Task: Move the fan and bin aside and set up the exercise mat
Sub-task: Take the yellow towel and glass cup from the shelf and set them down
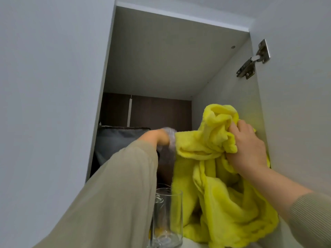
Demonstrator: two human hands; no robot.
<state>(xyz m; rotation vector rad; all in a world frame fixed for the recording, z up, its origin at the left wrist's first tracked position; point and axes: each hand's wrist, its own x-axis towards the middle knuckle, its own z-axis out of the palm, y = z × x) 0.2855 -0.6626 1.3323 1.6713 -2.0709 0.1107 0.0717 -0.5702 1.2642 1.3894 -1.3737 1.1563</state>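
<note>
Clenched a thick bunch of the yellow towel (215, 185) in the right hand (247, 145), knuckles toward the camera, fingers curled deep into the pile, wrist rising from a ribbed cuff at lower right. Held that bunch high against the cabinet's right inner wall (229, 90), with the rest of the cloth hanging in folds down to the shelf edge. Stretched the left arm up and inward in a loose beige sleeve (116, 194), with the left hand (157, 137) at the top of a dark plastic-wrapped roll (167, 158) — blurred there, so could not tell whether curled round it or merely touching. Could not tell either whether this roll was the exercise mat. Found the roll upright, touching the towel's left edge, just right of a grey fabric box (118, 138) that filled the left side of the cabinet. Saw a clear glass jar (168, 221) at the shelf front, below the roll, squeezed between sleeve and towel. Had open room only overhead — bare space from box and towel up to the top panel (179, 59), and back to a dark wood-grain rear panel (157, 111). Met, on the right, the open door (295, 104) on its metal hinge (252, 59); on the left, a plain white wall (44, 104) running up beside the opening.
</note>
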